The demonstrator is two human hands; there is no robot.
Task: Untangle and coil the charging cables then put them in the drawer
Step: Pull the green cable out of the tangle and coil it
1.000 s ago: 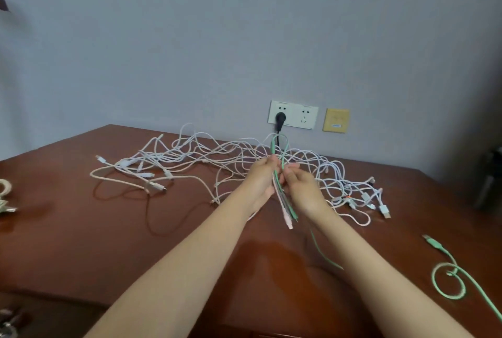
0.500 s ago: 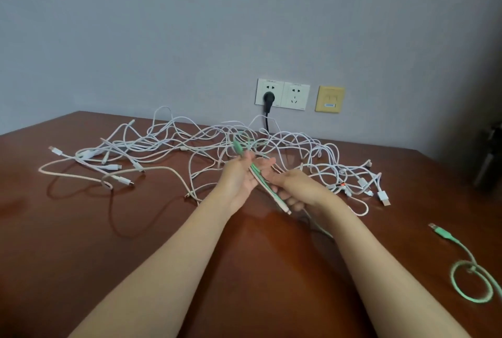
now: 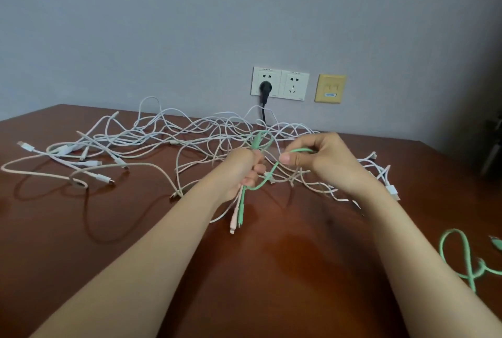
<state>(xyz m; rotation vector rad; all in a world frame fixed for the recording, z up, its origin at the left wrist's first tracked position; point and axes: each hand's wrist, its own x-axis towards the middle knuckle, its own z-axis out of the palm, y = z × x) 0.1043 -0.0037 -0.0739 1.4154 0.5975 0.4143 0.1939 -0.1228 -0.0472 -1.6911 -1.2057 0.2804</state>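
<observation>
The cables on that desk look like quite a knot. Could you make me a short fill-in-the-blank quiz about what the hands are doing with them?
1. Both hands grip a cable whose colour is ____.
2. The left hand holds a bundle whose plug ends hang ____.
3. The right hand pinches a loop of the green cable above the ____ desk.
4. The black plug sits in the ____ wall socket.

Missing words: green; downward; brown; left
</observation>
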